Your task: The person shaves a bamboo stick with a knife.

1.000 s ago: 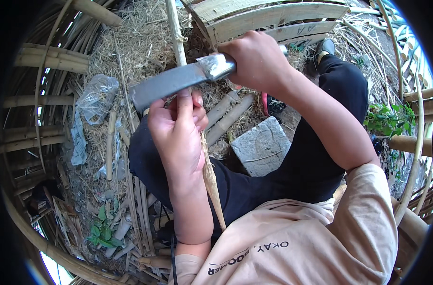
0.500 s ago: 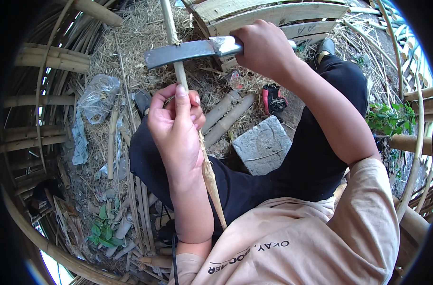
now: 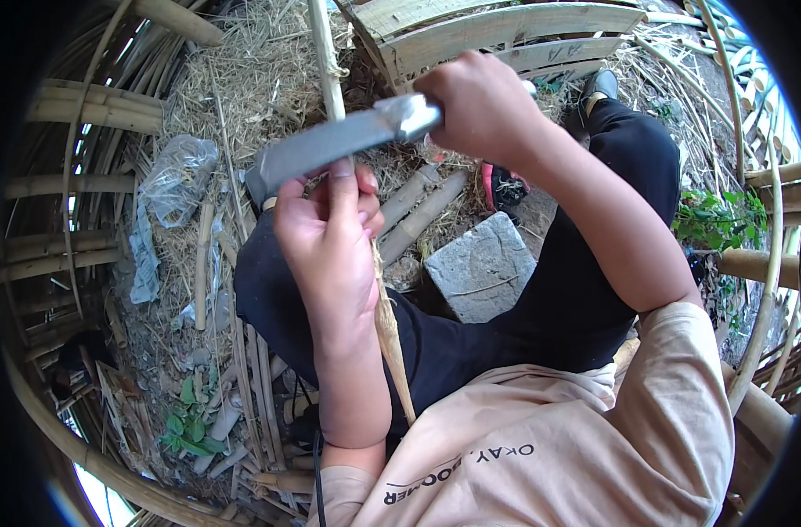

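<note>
My left hand point(image 3: 330, 228) is closed round a thin, pale wooden stick point(image 3: 328, 66). The stick runs from the top of the view, through my fingers, down to my shirt, and its lower part looks rough and tapered. A curl of shaved wood clings to it above the blade. My right hand point(image 3: 479, 101) grips the handle of a broad, grey-bladed machete point(image 3: 330, 145). The blade lies across the stick just above my left thumb, slightly blurred, and hides part of the stick and some fingertips.
Between my legs sits a squared stone block point(image 3: 481, 268), beside cut bamboo pieces point(image 3: 422, 211) and a red-and-black object point(image 3: 506, 187). Wooden slats point(image 3: 515, 39) stand ahead. Plastic bag point(image 3: 181, 176) and straw litter lie at left; a bamboo wall point(image 3: 58, 189) rises beyond.
The machete has come down along the stick toward my left thumb, its blade tilting more. My left hand keeps its hold, nearly still. The wood curl now shows above the blade.
</note>
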Tool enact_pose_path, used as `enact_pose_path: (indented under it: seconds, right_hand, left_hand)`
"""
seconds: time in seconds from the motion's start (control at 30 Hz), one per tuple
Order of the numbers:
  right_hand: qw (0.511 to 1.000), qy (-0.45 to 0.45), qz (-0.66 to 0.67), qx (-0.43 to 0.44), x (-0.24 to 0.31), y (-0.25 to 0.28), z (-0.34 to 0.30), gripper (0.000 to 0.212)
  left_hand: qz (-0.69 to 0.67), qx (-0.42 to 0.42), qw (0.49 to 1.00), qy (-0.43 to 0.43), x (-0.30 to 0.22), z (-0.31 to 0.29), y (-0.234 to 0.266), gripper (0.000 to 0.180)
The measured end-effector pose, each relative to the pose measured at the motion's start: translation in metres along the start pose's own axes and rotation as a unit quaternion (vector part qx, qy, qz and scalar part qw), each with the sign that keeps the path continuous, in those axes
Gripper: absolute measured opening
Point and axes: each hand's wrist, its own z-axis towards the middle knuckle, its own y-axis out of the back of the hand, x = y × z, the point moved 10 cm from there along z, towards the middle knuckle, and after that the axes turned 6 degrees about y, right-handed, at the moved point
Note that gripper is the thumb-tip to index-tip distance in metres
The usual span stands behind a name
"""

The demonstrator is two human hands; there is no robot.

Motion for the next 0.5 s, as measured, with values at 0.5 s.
enact_pose_path:
  seconds: [0.5]
  right_hand:
    - [0.998, -0.015, -0.041, -0.055, -0.029, 0.021, 0.006, 0.02]
  left_hand:
    - [-0.02, 0.011, 1.0, 0.011, 0.002, 0.001, -0.007, 0.011]
